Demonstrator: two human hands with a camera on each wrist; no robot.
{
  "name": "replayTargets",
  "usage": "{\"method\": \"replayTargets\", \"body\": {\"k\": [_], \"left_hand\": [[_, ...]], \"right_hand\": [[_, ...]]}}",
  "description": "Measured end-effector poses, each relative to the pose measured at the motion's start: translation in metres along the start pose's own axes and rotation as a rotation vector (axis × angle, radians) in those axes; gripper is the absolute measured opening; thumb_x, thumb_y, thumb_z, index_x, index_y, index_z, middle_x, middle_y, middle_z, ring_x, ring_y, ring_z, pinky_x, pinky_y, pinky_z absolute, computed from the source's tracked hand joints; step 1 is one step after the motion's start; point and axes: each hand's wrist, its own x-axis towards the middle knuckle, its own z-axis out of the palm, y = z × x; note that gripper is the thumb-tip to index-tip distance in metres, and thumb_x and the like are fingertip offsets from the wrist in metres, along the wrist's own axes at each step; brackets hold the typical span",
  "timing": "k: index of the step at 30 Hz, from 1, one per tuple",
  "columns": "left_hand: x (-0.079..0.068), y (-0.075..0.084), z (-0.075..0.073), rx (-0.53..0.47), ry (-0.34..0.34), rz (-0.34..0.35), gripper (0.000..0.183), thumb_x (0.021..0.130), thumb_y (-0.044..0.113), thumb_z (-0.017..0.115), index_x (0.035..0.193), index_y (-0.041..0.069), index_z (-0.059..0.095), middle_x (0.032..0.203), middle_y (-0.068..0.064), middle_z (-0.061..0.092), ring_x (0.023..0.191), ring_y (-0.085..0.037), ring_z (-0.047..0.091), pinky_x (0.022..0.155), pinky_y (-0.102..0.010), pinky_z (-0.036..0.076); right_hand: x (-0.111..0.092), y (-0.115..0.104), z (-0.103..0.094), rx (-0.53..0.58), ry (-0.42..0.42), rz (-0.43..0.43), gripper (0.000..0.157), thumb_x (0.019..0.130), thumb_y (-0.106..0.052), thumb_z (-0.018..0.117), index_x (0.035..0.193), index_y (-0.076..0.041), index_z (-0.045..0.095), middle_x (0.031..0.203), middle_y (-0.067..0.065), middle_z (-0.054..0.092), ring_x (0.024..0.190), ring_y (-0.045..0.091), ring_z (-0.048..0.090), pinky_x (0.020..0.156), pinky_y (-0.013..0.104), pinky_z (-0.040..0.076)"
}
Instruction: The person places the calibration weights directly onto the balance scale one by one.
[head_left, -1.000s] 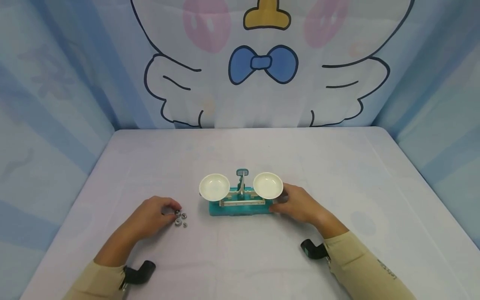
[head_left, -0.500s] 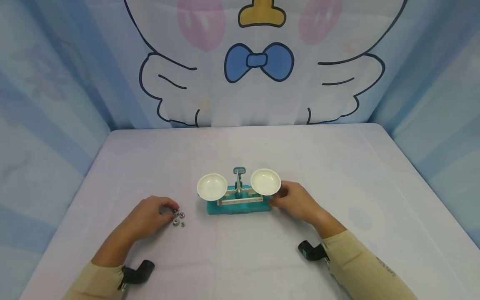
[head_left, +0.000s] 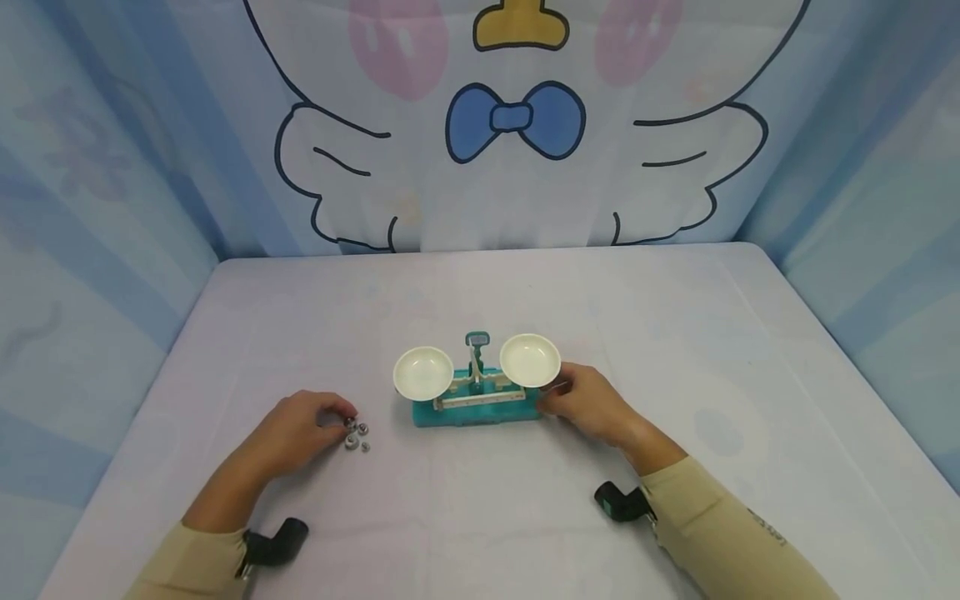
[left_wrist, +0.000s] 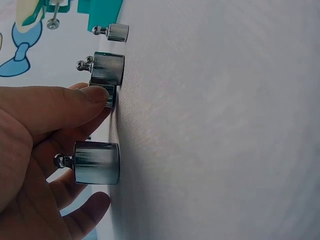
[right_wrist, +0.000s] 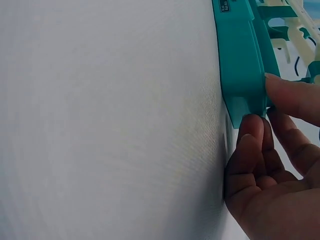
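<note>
A teal balance scale [head_left: 477, 410] stands on the table, with one cream pan [head_left: 423, 373] on the left and another cream pan [head_left: 530, 361] on the right. My right hand [head_left: 592, 404] grips the right end of its base; the right wrist view shows the thumb and fingers on the teal base [right_wrist: 242, 60]. Left of the scale, my left hand [head_left: 296, 433] pinches a small metal weight [left_wrist: 111, 96] between thumb and finger. Around it stand a larger knobbed weight [left_wrist: 97, 163], a medium weight [left_wrist: 108, 68] and a smaller weight [left_wrist: 118, 32]. The fingers partly hide the pinched weight.
A pale cloth covers the table [head_left: 480, 517]. Behind it hangs a printed curtain [head_left: 517, 200], and blue-white curtains [head_left: 90, 292] line the sides. Both wrists carry a black camera mount, such as the left mount [head_left: 277, 542].
The head view has tilted slightly, shifting the whole scene a little left and up. Both hands and the scale keep practically the same places relative to each other.
</note>
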Motion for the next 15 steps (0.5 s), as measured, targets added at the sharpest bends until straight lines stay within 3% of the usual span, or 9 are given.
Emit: {"method": "replayTargets", "body": {"k": [5,15], "left_hand": [[0.0006,0.0005,-0.0010,0.002,-0.003,-0.001,0.022,0.086,0.005,0.070,0.108,0.006,0.073,0.113,-0.011,0.069,0.118,-0.041,0.056,0.098,-0.059,0.043],[0.0018,0.0014,-0.0009,-0.014,-0.002,0.011,0.021,0.085,0.005,0.071,0.106,0.006,0.073,0.109,-0.009,0.069,0.111,-0.036,0.059,0.094,-0.056,0.045]], "right_hand": [[0.0007,-0.0001,-0.0013,-0.011,-0.014,0.005,0.041,0.084,-0.006,0.075,0.122,0.006,0.063,0.113,0.014,0.066,0.102,0.028,0.062,0.079,0.035,0.054],[0.0028,0.0028,-0.0031,-0.001,-0.032,0.012,0.046,0.084,-0.007,0.076,0.126,0.005,0.061,0.114,0.013,0.067,0.100,0.025,0.063,0.081,0.036,0.054]]}}
